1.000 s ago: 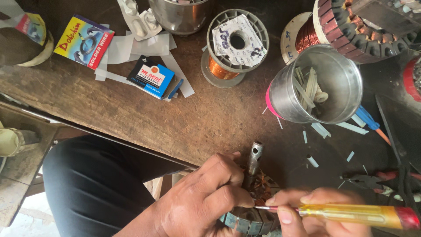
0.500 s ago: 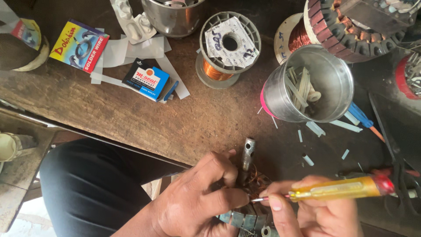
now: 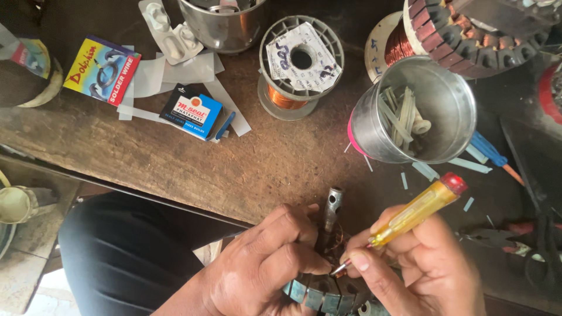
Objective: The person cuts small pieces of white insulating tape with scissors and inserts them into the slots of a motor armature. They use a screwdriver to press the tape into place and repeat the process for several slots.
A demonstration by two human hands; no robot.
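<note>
A worn wooden desk (image 3: 175, 158) is filling most of the view, crowded along the top. At the bottom centre, the left hand (image 3: 266, 269) is clenching around a small motor rotor (image 3: 328, 287) with a steel shaft (image 3: 331, 208) sticking up. The right hand (image 3: 421, 263) is gripping a yellow screwdriver (image 3: 410, 213) with a red cap, its tip touching the rotor's copper windings. Just above the hands, a steel cup (image 3: 421, 111) of pale strips is standing near a spool of copper wire (image 3: 298, 64). A large wound stator (image 3: 468, 29) is sitting at the upper right. Two small cardboard boxes (image 3: 190, 111) and paper scraps are lying at the upper left, well apart from the work.
</note>
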